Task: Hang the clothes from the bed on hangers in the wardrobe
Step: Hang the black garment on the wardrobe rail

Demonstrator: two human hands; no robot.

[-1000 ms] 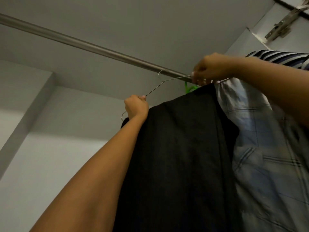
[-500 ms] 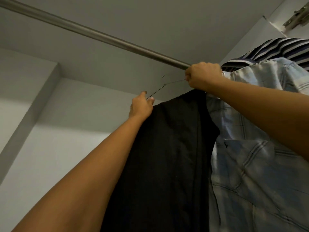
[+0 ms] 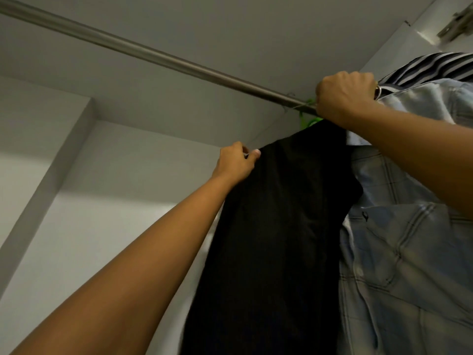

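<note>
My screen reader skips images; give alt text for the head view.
Seen from below: the right hand grips the wire hanger of a dark garment at the wardrobe rail, while the left hand pinches its shoulder edge. A pale checked shirt and a striped shirt hang alongside.

Garment (image 3: 276,226) under rail (image 3: 153,55), L of shirt (image 3: 409,252); L hand (image 3: 236,162) at its L edge, R hand (image 3: 343,98) on hanger (image 3: 294,107).
</note>
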